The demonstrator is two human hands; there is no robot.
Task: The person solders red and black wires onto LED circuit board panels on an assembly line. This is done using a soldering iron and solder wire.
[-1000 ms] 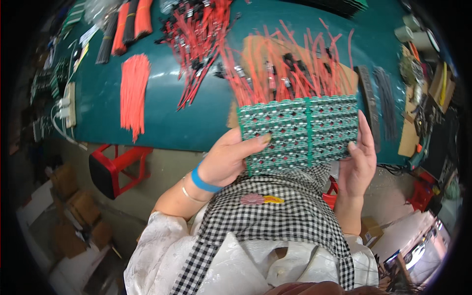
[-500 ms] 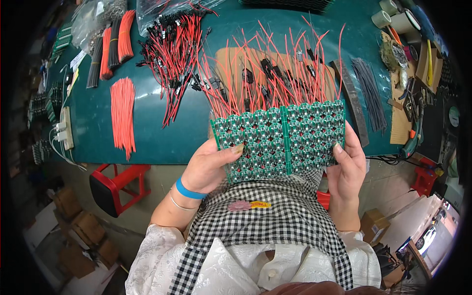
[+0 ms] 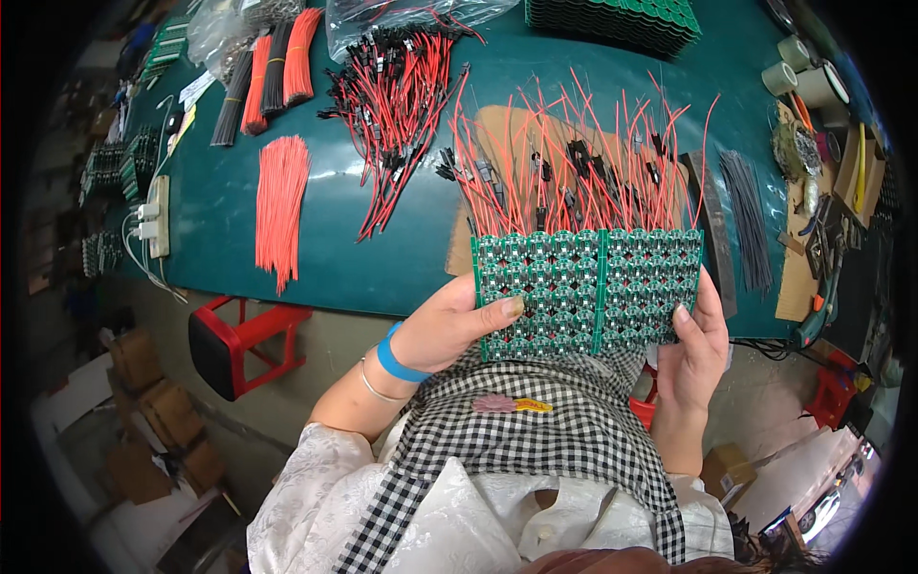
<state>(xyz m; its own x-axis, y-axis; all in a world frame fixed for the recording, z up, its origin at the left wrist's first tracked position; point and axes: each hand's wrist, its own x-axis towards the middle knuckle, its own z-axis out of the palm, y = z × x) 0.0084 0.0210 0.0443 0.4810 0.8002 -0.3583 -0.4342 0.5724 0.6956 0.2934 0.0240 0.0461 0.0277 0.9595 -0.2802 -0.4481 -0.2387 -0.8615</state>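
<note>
Both my hands hold a green circuit board panel (image 3: 564, 297) made up of many small repeated boards in two blocks. My left hand (image 3: 459, 330) grips its left edge, thumb on the face and fingers behind. At the right edge my right hand (image 3: 696, 340) does the same, thumb on the lower corner. Red and black wires with black connectors (image 3: 593, 163) stick out past the panel's far edge. Under those wires lies a sheet of brown cardboard (image 3: 492, 124) on the green table. My fingers behind the panel are hidden.
A pile of red and black connector leads (image 3: 397, 105) lies left of the panel, beside loose red wires (image 3: 282, 210) and tied wire bundles (image 3: 277, 67). Stacked green panels (image 3: 617, 21) stand at the far edge. Black wires (image 3: 746, 220) and tape rolls (image 3: 813, 84) are right; a red stool (image 3: 244, 349) stands lower left.
The view has shifted, so the table and its things appear farther right and lower, and the stacked panels show more. My hands keep the same hold on the panel, which looks more level.
</note>
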